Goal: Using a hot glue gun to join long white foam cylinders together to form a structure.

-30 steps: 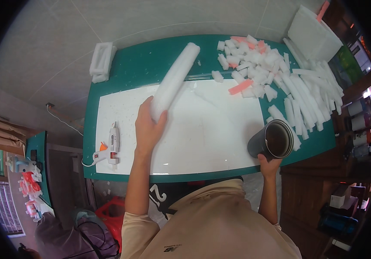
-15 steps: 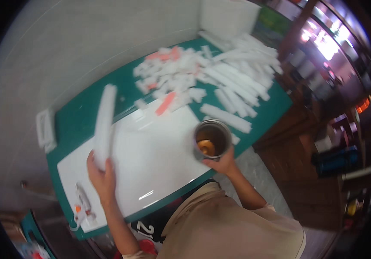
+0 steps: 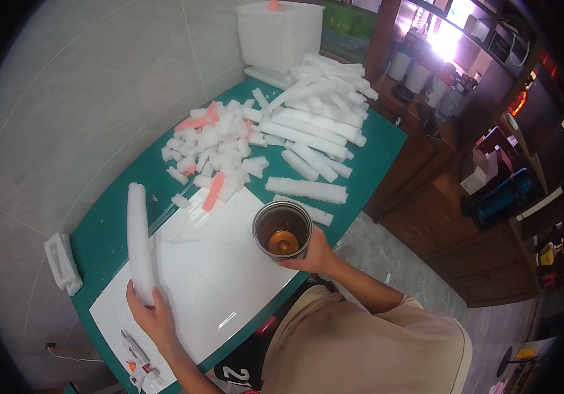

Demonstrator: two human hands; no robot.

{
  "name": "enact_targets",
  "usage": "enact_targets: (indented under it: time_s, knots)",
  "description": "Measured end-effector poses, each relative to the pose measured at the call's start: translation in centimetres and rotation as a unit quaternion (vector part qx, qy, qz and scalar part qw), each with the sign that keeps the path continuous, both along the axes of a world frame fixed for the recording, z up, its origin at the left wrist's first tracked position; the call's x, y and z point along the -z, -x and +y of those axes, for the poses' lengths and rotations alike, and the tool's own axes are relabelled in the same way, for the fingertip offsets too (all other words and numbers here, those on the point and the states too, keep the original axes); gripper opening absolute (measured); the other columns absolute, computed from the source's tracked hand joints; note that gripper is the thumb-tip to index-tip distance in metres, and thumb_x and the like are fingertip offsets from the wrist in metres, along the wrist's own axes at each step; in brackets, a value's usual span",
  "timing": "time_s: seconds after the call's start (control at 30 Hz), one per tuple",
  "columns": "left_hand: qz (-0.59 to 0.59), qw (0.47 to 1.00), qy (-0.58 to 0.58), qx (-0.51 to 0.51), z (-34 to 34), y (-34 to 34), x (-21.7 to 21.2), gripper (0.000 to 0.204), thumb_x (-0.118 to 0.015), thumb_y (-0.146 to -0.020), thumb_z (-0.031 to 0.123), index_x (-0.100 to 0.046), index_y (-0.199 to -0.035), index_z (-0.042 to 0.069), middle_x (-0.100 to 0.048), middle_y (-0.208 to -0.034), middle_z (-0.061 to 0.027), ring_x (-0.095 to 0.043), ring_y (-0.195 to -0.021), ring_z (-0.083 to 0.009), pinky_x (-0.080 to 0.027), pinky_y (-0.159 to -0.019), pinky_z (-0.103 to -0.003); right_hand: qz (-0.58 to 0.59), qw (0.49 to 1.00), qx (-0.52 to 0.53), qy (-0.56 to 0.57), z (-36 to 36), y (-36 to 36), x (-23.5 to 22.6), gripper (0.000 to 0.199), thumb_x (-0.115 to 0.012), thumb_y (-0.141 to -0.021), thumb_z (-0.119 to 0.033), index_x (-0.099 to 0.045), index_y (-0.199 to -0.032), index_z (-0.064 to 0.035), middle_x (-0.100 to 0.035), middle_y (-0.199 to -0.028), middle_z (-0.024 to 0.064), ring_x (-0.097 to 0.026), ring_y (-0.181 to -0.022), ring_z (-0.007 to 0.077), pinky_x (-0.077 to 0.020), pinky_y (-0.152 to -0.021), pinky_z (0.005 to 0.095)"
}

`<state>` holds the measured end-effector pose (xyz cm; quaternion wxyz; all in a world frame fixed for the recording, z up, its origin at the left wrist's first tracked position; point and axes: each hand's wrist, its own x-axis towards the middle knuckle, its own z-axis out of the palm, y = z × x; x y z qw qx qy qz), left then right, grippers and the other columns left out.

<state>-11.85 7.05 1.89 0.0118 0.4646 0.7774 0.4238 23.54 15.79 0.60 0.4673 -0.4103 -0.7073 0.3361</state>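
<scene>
A long white foam stick [image 3: 138,240] stands up from my left hand [image 3: 151,318], whose fingers and thumb wrap its lower end. It leans out over the left part of the white board [image 3: 209,262]. My right hand [image 3: 313,255] is closed round the side of a metal cup [image 3: 282,256], above the board's right edge. I look down into the cup and see a little amber liquid at its bottom. A glue gun [image 3: 138,354] with an orange trigger lies on the board's near left corner, below my left hand.
The board rests on a green table [image 3: 114,217]. Small foam pieces [image 3: 219,134], some pink, are heaped behind it, beside a pile of long foam strips [image 3: 315,125]. A white foam box [image 3: 280,36] stands at the back. Wooden cabinets [image 3: 452,243] are at the right.
The head view has turned, so the table and its things sit further left and mostly lower. Both hands keep their hold on the foam stick and the cup.
</scene>
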Motion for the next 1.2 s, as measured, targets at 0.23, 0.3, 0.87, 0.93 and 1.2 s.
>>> enact_targets:
  time_s: [0.23, 0.3, 0.87, 0.93, 1.2]
  knots:
    - [-0.004, 1.0, 0.007, 0.002, -0.1, -0.4, -0.6, 0.053, -0.064, -0.087, 0.013, -0.045, -0.134, -0.002, -0.055, -0.128, -0.0219, -0.058, -0.108, -0.0301, -0.048, -0.083, -0.033, 0.018, 1.0, 0.0, -0.008, 0.0, 0.1, 0.0, 0.081, -0.087, -0.059, -0.028, -0.051, -0.126, 0.0002, -0.06, -0.119, 0.0159, -0.06, -0.108, 0.0291, -0.0458, -0.095, 0.0365]
    - [-0.009, 1.0, 0.005, 0.006, -0.1, -0.2, -0.3, 0.053, -0.064, -0.087, 0.013, -0.045, -0.134, -0.002, -0.055, -0.128, -0.0219, -0.058, -0.108, -0.0303, -0.048, -0.083, -0.033, 0.0, 1.0, 0.001, -0.002, 0.1, 0.0, 0.1, 0.082, -0.088, -0.059, -0.029, -0.051, -0.126, 0.0, -0.06, -0.119, 0.0158, -0.06, -0.108, 0.0291, -0.0458, -0.095, 0.0366]
    - [-0.004, 1.0, -0.009, 0.011, 0.4, 0.6, 0.9, 0.054, -0.066, -0.083, 0.011, -0.048, -0.131, -0.005, -0.056, -0.124, -0.0203, -0.059, -0.1, -0.0279, -0.048, -0.085, -0.033, -0.001, 1.0, -0.024, -0.01, 0.1, -0.7, 0.6, 0.075, -0.085, -0.064, -0.029, -0.052, -0.123, 0.0027, -0.063, -0.113, 0.017, -0.063, -0.104, 0.0306, -0.049, -0.09, 0.0376]
    - [-0.017, 1.0, 0.021, -0.007, 0.9, -0.5, -0.8, 0.054, -0.066, -0.083, 0.012, -0.048, -0.131, -0.004, -0.056, -0.124, -0.0195, -0.059, -0.093, -0.025, -0.048, -0.078, -0.032, 0.078, 0.997, -0.005, -0.009, 0.0, -0.5, 0.9, 0.071, -0.085, -0.064, -0.027, -0.054, -0.12, 0.0032, -0.064, -0.111, 0.0158, -0.064, -0.101, 0.0272, -0.0495, -0.088, 0.0357]
    - [-0.02, 1.0, 0.023, -0.008, 0.0, -0.3, -1.1, 0.054, -0.066, -0.084, 0.015, -0.049, -0.132, -0.002, -0.057, -0.123, -0.0173, -0.056, -0.077, -0.0191, -0.046, -0.065, -0.028, 0.032, 0.999, -0.024, -0.027, 0.3, 0.1, 0.5, 0.069, -0.085, -0.063, -0.024, -0.055, -0.119, 0.0022, -0.063, -0.11, 0.0146, -0.063, -0.1, 0.0254, -0.0487, -0.088, 0.0346]
